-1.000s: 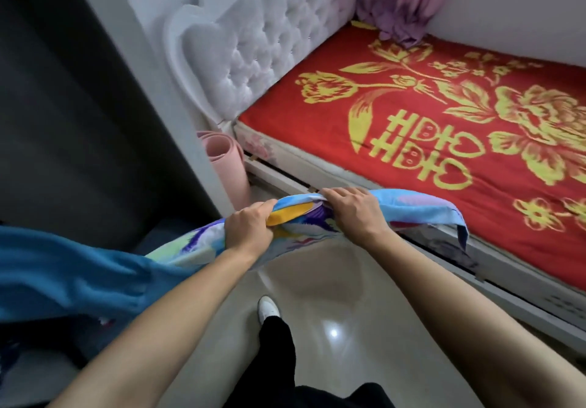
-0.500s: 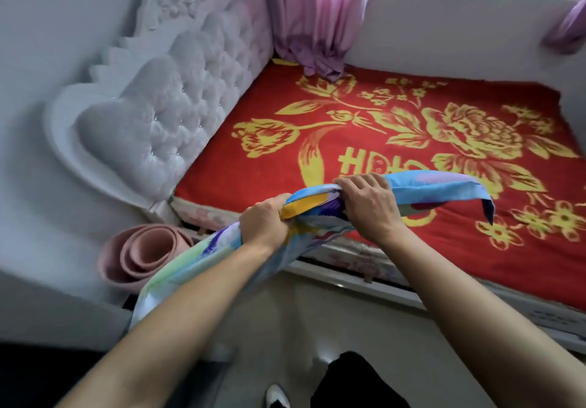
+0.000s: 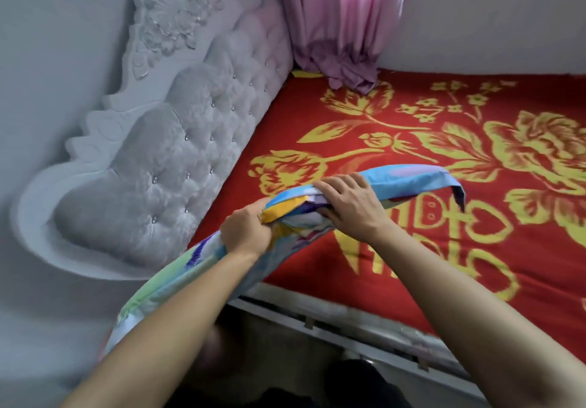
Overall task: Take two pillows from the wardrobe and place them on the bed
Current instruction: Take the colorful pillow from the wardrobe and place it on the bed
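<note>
1. Over the near edge of the bed, at about 6 o'clock of the red floral blanket, the pillow is held in the air — a flat, limp thing in a bright multicolour cover, not yet set down.
2. Left hand is fisted around bunched cover fabric at the pillow's middle; right hand is clamped over the top edge just beside it, fingers curled over. Both are gripping the pillow.
3. The pillow's far end droops toward 3 o'clock above the blanket; its near end trails down toward 7 o'clock under the left forearm, off the bed.
4. Judgement: the step in hand is placing this pillow. Likely best to carry it toward 10 o'clock, next to the tufted headboard, and lower it flat.
5. Bring the trailing end up first — otherwise it may catch on the bed frame.
6. Keep clear of the pink curtain pooled at 12 o'clock.
7. Release both hands together so the cover lies unbunched.
</note>
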`<state>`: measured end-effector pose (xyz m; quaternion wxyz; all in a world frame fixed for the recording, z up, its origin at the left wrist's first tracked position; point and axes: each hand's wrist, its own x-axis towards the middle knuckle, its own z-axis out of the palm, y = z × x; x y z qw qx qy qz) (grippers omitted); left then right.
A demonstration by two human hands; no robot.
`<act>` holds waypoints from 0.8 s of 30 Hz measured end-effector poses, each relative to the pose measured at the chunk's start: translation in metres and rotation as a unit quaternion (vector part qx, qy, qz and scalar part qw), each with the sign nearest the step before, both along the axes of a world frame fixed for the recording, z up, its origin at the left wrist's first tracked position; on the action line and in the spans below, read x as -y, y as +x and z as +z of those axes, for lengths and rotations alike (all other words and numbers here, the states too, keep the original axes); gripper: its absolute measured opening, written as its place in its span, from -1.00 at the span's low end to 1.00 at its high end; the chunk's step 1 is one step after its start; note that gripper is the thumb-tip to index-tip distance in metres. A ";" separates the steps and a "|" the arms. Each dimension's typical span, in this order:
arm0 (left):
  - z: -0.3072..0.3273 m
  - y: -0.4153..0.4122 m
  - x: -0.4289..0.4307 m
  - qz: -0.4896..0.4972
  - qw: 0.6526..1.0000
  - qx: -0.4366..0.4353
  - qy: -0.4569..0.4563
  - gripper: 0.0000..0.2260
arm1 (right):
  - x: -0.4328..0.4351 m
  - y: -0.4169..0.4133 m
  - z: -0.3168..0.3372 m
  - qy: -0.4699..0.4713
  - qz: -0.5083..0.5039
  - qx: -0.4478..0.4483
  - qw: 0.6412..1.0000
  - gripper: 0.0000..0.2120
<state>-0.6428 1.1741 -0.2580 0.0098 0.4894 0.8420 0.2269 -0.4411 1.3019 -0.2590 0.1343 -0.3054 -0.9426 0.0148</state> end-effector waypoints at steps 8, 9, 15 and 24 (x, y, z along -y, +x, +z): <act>0.011 -0.090 -0.113 0.056 0.991 0.092 0.077 -0.62 | -0.096 -0.098 -0.017 0.026 -0.135 -0.121 0.983 -0.29; 0.009 -0.101 -0.125 0.060 0.988 0.115 0.087 -0.63 | -0.104 -0.106 -0.024 0.016 -0.149 -0.127 0.981 -0.25; -0.018 -0.178 -0.207 0.033 0.892 0.435 0.114 -0.82 | -0.130 -0.142 -0.088 -0.178 -0.283 -0.084 0.939 -0.11; -0.142 -0.274 -0.298 -0.011 0.815 0.578 -0.033 -0.73 | -0.124 -0.219 -0.219 -0.339 -0.418 -0.054 0.841 -0.27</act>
